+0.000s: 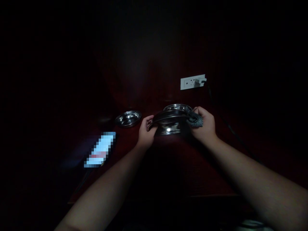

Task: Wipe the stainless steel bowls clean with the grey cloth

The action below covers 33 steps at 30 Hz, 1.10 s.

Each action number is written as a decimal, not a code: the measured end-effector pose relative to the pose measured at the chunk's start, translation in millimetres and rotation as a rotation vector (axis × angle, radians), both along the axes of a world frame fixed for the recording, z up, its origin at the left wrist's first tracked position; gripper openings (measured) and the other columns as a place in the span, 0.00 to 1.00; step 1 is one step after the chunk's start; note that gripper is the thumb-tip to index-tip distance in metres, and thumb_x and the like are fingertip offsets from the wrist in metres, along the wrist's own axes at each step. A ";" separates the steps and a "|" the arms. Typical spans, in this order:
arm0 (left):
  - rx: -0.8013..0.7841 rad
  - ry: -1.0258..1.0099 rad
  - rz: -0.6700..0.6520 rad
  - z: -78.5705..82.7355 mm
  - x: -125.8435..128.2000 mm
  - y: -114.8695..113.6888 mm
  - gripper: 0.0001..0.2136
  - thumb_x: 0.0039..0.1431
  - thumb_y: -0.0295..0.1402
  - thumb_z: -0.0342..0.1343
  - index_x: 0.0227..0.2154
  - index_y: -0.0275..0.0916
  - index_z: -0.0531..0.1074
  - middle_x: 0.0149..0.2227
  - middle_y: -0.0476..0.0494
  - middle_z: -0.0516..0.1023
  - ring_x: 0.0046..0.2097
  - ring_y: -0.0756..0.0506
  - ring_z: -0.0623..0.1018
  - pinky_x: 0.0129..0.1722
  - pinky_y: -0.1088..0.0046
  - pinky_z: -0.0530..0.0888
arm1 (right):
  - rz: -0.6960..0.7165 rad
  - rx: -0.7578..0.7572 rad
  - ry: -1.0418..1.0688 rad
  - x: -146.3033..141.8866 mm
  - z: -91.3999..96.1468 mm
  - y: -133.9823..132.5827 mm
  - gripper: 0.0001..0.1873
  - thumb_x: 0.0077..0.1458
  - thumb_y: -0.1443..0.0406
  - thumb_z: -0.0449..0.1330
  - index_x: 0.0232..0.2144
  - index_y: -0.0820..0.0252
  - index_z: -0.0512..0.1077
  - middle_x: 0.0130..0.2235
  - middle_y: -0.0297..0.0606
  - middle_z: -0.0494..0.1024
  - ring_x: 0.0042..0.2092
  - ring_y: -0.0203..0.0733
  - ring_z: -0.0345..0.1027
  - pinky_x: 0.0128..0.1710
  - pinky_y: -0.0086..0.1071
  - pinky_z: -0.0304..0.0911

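Observation:
Between my hands is a shiny metal dish (171,115), tilted, its curved rim dark against the light. My left hand (147,131) grips its left edge, thumb and fingers closed round the rim. A dark checkered cloth (196,120) is bunched in my right hand (205,123), which presses it to the dish's right edge. Directly below and behind the dish, other shiny metal dishware (168,129) shows; I cannot tell how many pieces are stacked there. Left of my left hand, a separate shallow steel bowl (128,119) sits upright on the dark red table (154,166).
A lit phone (100,150), its screen blurred out, is at the left with a cable near it. A white wall socket (192,82) with a plugged-in charger is at the back. Its dark cord (232,130) runs down the right side. Surroundings are very dark.

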<state>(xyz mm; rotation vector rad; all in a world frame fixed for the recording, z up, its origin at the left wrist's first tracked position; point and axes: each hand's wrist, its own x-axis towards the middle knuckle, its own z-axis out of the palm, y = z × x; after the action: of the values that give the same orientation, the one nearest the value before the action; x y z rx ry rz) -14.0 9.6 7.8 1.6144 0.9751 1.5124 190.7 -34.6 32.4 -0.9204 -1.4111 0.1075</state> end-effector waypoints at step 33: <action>-0.084 0.055 -0.244 -8.3 4.5 -11.1 0.21 0.50 0.30 0.59 0.49 0.34 0.69 0.53 0.36 0.73 0.55 0.39 0.72 0.58 0.56 0.66 | 0.042 -0.198 0.233 5.9 -11.3 20.7 0.07 0.45 0.66 0.65 0.31 0.61 0.75 0.35 0.39 0.80 0.37 0.42 0.74 0.39 0.35 0.69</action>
<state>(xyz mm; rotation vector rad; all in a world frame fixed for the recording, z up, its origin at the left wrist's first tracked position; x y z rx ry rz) -9.5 -1.5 -0.4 1.6558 0.8251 1.2527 196.6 -14.0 21.1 -1.0063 -1.2173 0.3802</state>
